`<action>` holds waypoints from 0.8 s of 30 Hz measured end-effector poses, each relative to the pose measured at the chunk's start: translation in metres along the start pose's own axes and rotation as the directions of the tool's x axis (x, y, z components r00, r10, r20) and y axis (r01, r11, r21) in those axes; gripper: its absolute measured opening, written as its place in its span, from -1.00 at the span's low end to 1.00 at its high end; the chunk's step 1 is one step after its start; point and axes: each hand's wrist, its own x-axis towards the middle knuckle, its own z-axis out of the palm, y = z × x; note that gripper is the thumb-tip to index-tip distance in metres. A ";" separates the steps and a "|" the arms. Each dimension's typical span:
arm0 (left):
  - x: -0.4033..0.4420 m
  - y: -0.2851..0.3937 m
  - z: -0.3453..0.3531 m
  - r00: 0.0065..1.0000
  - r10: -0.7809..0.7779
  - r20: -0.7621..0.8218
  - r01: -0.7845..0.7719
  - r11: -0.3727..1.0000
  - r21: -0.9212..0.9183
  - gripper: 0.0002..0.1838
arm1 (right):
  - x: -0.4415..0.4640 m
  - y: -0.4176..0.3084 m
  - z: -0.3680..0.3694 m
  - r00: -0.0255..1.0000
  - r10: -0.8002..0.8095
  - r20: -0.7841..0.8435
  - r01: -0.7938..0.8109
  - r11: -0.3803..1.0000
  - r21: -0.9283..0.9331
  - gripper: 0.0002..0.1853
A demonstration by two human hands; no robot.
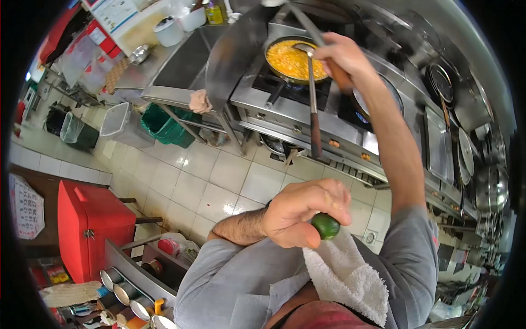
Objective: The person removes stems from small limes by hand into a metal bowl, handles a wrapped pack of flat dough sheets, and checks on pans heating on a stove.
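Observation:
In front of my chest, my left hand (309,211) pinches a small green lime (326,226) between thumb and fingers. My right hand (345,57) reaches over the stove, closed around the wooden handle of a long-handled ladle (305,23); motion blurs it, and its head is at the top edge of the view. Below that hand, a frying pan (267,101) on a burner holds a yellow-orange, chunky mixture (291,61). A second ladle (313,93) rests with its bowl in the mixture, its wooden handle extending past the stove's front edge.
Right of the pan, a blue flame burns under another pan (392,93). A steel tray (438,143) and several pans line the right side. Left are a steel counter (183,63), a green bin (170,125) and a red box (94,227). A white towel (350,271) hangs at my chest.

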 end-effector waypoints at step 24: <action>-0.540 -0.168 -0.062 -0.311 -0.441 -0.842 0.946 -0.059 -0.318 -0.61 | -0.290 0.159 -0.196 0.893 0.334 -0.301 -0.331 0.942 0.064 -0.32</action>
